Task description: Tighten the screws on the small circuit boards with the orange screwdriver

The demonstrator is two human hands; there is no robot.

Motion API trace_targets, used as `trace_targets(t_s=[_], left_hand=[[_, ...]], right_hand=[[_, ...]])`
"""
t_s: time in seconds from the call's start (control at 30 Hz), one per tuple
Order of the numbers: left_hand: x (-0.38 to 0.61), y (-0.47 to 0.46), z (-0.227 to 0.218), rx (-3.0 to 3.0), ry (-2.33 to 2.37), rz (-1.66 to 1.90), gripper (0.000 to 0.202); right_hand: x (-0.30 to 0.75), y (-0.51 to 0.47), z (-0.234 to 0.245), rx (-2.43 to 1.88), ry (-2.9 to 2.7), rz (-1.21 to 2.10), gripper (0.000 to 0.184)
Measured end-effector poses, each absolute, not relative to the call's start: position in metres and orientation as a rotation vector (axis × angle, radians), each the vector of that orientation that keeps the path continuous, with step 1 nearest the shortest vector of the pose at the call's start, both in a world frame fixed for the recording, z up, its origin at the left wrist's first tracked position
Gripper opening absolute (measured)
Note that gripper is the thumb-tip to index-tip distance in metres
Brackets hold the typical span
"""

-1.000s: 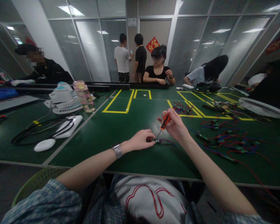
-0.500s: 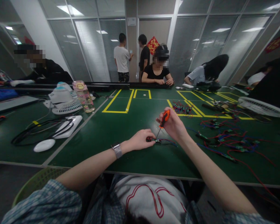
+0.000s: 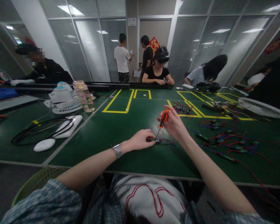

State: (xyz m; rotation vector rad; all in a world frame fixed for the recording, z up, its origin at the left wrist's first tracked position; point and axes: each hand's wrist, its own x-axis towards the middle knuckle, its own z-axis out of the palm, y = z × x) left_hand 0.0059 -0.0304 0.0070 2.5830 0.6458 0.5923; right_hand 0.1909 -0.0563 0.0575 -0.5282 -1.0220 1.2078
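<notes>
My left hand [image 3: 143, 139] rests on the green table, its fingers closed round a small circuit board [image 3: 157, 141] with red and blue wires. The board lies low on the tabletop, partly hidden by the fingertips. In my right hand [image 3: 174, 119] is a screwdriver [image 3: 163, 118] with an orange and black handle, held between thumb and fingers. Its thin shaft slants down to the left, and the tip meets the board beside my left fingertips. Exactly what the tip touches is too small to tell.
Several wired boards [image 3: 238, 147] lie loose to the right, with another cluster [image 3: 183, 108] farther back by yellow tape. On the left are a white fan [image 3: 65, 101], a drink bottle [image 3: 84, 98], black cables [image 3: 21, 137] and a white mouse [image 3: 44, 145]. A co-worker [image 3: 157, 73] sits opposite.
My right hand's fingers have loosened and shifted slightly on the screwdriver handle, which has moved a little to the left. My left hand and the board stay in place.
</notes>
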Motion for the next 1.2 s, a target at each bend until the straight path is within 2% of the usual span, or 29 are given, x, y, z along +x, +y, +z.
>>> trace_targets(t_s=[0.13,0.97,1.2], left_hand=[[0.0061,-0.0298,0.0067,2.591,0.638,0.591,0.015],[0.0058,-0.0308,0.0077,2.578,0.645,0.587,0.016],[0.0061,-0.0311,0.0075,2.582,0.649,0.593,0.016]], right_hand=[[0.1886,-0.0575,0.0583,-0.494,-1.043,1.244,0.023],[0.1858,-0.0619,0.0622,-0.489,-1.025,1.300,0.024],[0.1904,-0.0596,0.0588,-0.532,-0.966,1.229,0.022]])
